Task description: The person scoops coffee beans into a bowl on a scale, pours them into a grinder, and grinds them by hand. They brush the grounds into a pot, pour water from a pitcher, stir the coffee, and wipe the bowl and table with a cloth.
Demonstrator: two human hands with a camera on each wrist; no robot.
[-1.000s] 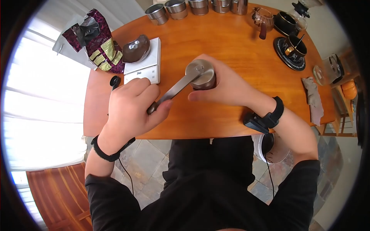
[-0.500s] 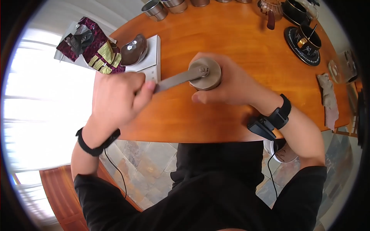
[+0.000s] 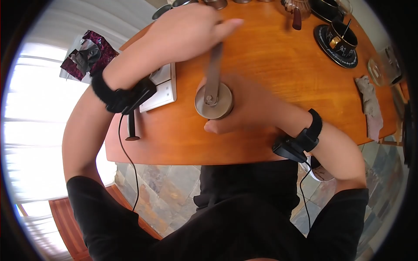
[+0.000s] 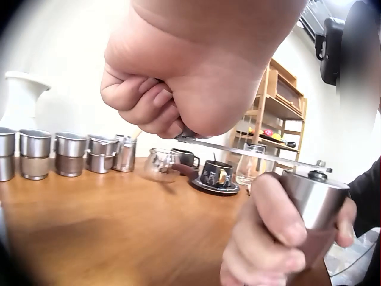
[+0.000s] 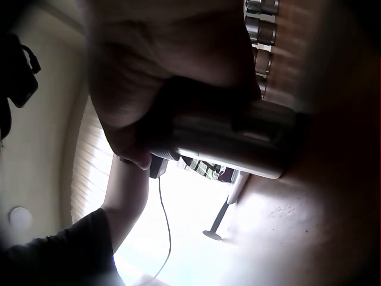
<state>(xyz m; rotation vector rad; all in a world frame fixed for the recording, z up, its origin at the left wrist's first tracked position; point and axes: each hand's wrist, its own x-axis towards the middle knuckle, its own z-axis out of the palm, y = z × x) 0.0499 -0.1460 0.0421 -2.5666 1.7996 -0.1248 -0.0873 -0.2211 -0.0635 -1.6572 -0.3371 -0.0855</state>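
A steel hand coffee grinder (image 4: 315, 199) stands upright in my right hand (image 3: 254, 102), whose fingers and thumb wrap round its body. Its flat crank arm (image 3: 213, 71) points away from me, toward the table's far side. My left hand (image 3: 183, 32) grips the knob end of that crank, with the knob itself hidden inside the curled fingers. In the left wrist view the left fist (image 4: 166, 89) sits above the crank's outer end. From the right wrist view, the grinder's lower body (image 5: 238, 137) shows below the palm, in shadow.
A white scale (image 3: 163, 93) lies under my left forearm, beside a purple bag (image 3: 89, 56). Several steel cups (image 4: 70, 155) line the far edge. A glass pot (image 4: 161, 164) and a black cup (image 3: 342, 40) on a saucer stand far right. A grey cloth (image 3: 370, 102) lies at right.
My left hand has swung the crank from the near left round to the far side, and its forearm now covers the scale. The grinder shifts slightly nearer in my right hand.
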